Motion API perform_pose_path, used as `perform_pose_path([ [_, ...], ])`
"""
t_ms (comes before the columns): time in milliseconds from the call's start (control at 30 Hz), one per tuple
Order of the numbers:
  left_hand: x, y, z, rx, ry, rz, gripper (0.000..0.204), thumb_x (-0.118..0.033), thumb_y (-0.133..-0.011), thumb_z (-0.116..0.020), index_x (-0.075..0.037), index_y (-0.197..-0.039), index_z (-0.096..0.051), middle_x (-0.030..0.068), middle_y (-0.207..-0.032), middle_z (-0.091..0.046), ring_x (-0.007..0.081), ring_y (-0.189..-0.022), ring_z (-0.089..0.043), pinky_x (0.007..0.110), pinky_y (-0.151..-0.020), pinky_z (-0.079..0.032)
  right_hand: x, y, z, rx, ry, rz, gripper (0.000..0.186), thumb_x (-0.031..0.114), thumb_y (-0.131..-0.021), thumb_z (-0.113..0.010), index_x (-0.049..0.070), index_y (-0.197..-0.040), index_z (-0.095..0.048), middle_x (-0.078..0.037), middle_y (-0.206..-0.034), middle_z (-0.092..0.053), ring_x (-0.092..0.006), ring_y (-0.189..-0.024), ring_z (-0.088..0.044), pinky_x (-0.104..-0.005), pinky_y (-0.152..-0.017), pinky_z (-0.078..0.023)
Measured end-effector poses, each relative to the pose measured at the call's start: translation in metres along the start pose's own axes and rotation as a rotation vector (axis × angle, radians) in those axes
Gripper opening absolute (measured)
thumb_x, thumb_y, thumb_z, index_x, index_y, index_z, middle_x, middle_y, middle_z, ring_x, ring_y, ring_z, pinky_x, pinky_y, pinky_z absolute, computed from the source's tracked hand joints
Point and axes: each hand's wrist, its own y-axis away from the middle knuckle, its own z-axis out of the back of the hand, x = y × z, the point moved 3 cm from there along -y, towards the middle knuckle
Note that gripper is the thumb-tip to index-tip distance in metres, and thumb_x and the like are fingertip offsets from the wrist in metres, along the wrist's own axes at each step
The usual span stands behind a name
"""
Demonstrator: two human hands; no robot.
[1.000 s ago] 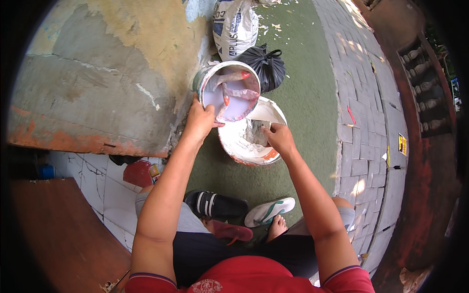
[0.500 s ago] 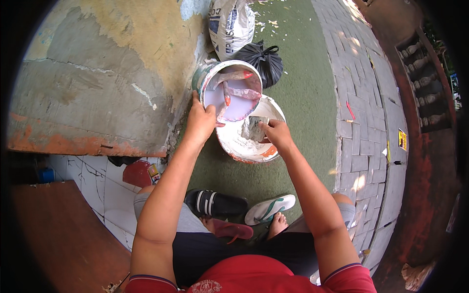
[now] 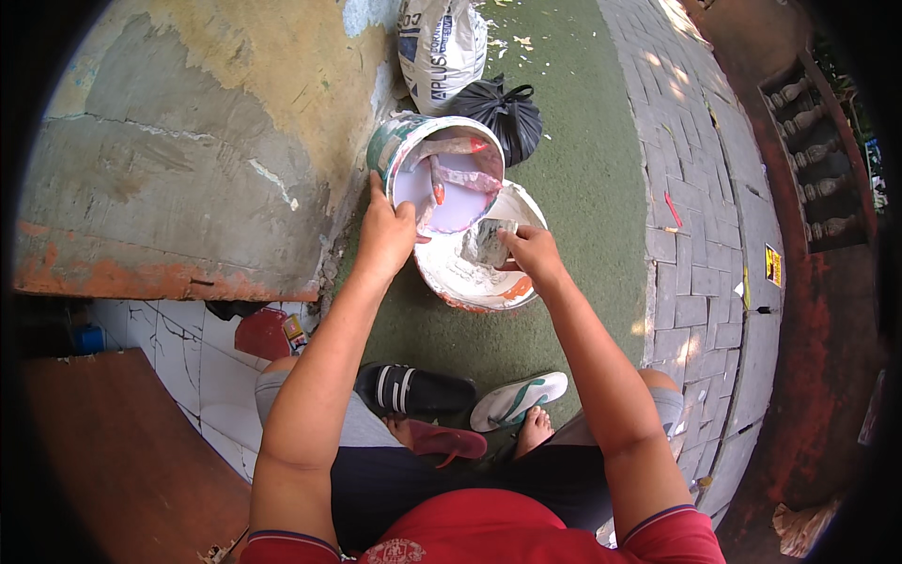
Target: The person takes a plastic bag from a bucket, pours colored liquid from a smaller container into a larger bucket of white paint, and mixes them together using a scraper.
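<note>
My left hand [image 3: 387, 230] grips the lower side of a green and white bucket [image 3: 381, 152], which leans toward me over a basin. Milky liquid [image 3: 470, 207] lies in the bucket. Several caked tools with red-tipped handles [image 3: 453, 148] stick up out of it. Below and to the right, a wide white basin [image 3: 449, 293] holds a thick white paste [image 3: 460, 266]. In my right hand [image 3: 534, 252] is a flat grey scraper [image 3: 485, 242], its blade down in the basin. Fingers and paste hide part of the scraper.
Behind the bucket stand a black tied plastic bag [image 3: 517, 122] and a white printed sack [image 3: 442, 56]. A patchy wall [image 3: 207, 169] rises close on the left. Near my feet lie a black striped slide [image 3: 423, 393] and a white flip-flop [image 3: 507, 399]. Grey paving [image 3: 691, 282] runs along the right.
</note>
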Motion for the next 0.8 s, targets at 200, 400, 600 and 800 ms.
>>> perform_pose_path([
  [200, 0.0072, -0.0023, 0.0023, -0.081, -0.143, -0.109, 0.073, -0.006, -0.083, -0.044, 0.01, -0.145, -0.009, 0.0354, -0.104, -0.06, 0.0334, -0.074, -0.069, 0.038, -0.06, -0.058, 0.004, 0.0023, -0.0023, -0.001, -0.088, -0.001, 0.033, 0.017, -0.09, -0.063, -0.015, -0.098, -0.061, -0.017, -0.09, -0.064, -0.0227, -0.076, -0.067, -0.0339, -0.065, -0.062],
  [400, 0.002, 0.0045, -0.0023, -0.096, -0.095, -0.092, 0.073, -0.007, -0.083, -0.044, 0.01, -0.145, -0.009, 0.0348, -0.101, -0.061, 0.0332, -0.071, -0.069, 0.038, -0.061, -0.058, 0.007, 0.0048, -0.0012, -0.005, -0.126, -0.025, 0.032, 0.017, -0.09, -0.063, -0.014, -0.097, -0.061, -0.017, -0.089, -0.064, -0.0231, -0.076, -0.067, -0.0346, -0.065, -0.062],
  [600, 0.004, 0.0039, -0.0022, -0.091, -0.165, -0.109, 0.074, -0.007, -0.083, -0.044, 0.009, -0.145, -0.008, 0.0338, -0.096, -0.063, 0.0325, -0.068, -0.069, 0.039, -0.061, -0.057, 0.0053, 0.0014, -0.0006, -0.001, -0.137, -0.048, 0.036, 0.017, -0.089, -0.062, -0.016, -0.103, -0.061, -0.018, -0.094, -0.065, -0.024, -0.078, -0.067, -0.032, -0.063, -0.062],
  [800, 0.0033, 0.0057, -0.0051, -0.097, -0.188, -0.087, 0.075, -0.008, -0.083, -0.043, 0.008, -0.146, -0.007, 0.0324, -0.095, -0.064, 0.0338, -0.071, -0.069, 0.04, -0.063, -0.056, 0.007, 0.0024, -0.0011, -0.004, -0.139, -0.064, 0.036, 0.017, -0.09, -0.062, -0.016, -0.103, -0.06, -0.018, -0.093, -0.064, -0.0241, -0.079, -0.067, -0.0321, -0.063, -0.062],
])
